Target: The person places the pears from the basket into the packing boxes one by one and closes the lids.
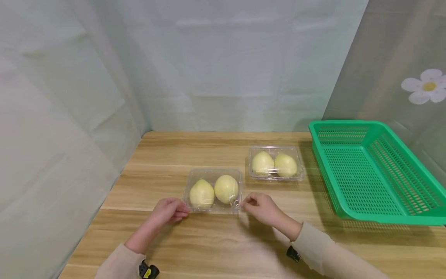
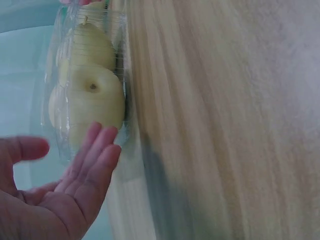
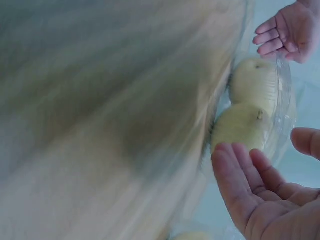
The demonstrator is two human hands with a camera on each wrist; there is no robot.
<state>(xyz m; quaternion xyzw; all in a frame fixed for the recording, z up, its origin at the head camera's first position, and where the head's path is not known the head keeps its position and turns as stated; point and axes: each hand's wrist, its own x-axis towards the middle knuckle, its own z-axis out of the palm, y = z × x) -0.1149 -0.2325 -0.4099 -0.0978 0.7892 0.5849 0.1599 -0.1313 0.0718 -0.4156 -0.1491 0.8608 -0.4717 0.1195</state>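
A clear plastic clamshell box [image 1: 216,209] with two pale yellow pears [image 1: 202,193] lies on the wooden table between both hands. At its near left corner is my left hand [image 1: 171,210], whose straight fingers and raised thumb show apart in the left wrist view. My right hand [image 1: 259,208] is at the near right corner, fingertips right by the box edge. In the right wrist view its fingers [image 3: 232,170] extend beside a pear, with the thumb held away. The lid looks down over the pears.
A second clear box [image 1: 277,178] with two pears [image 1: 263,162] sits farther back to the right. Beyond it, at the table's right side, stands a green plastic basket [image 1: 343,211] with slotted walls. A pale cloth [image 1: 223,77] hangs behind the table.
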